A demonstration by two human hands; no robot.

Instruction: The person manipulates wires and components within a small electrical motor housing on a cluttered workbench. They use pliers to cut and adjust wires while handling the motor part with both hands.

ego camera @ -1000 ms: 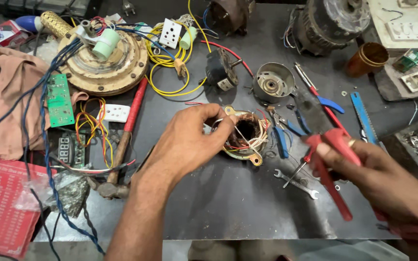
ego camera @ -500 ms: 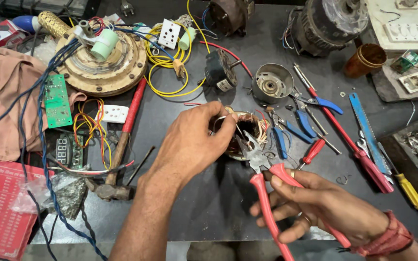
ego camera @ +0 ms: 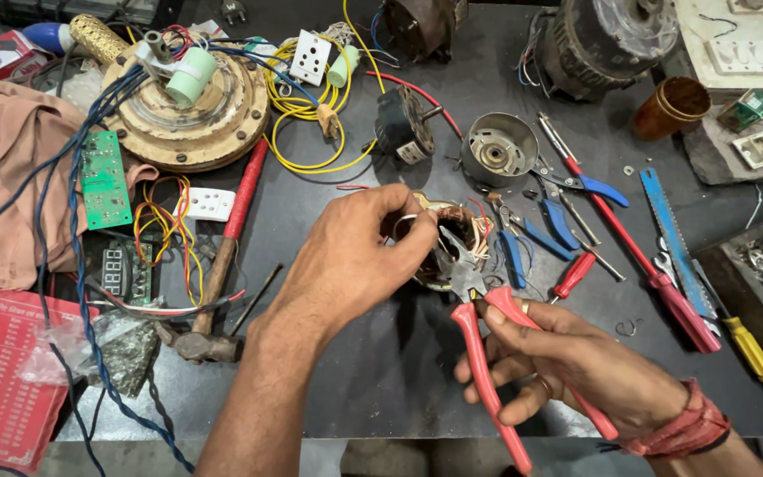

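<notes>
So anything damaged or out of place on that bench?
Nothing clearly broken. The motor stator under the left hand has loose wire ends sticking out; the right hand brings red-handled pliers to them. The hammer lies across tangled wires.

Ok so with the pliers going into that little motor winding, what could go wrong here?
The red-handled pliers in the right hand point into the copper winding, so a slip might nick its thin wires. The left hand has fingers right beside the tips and could get pinched.
</notes>
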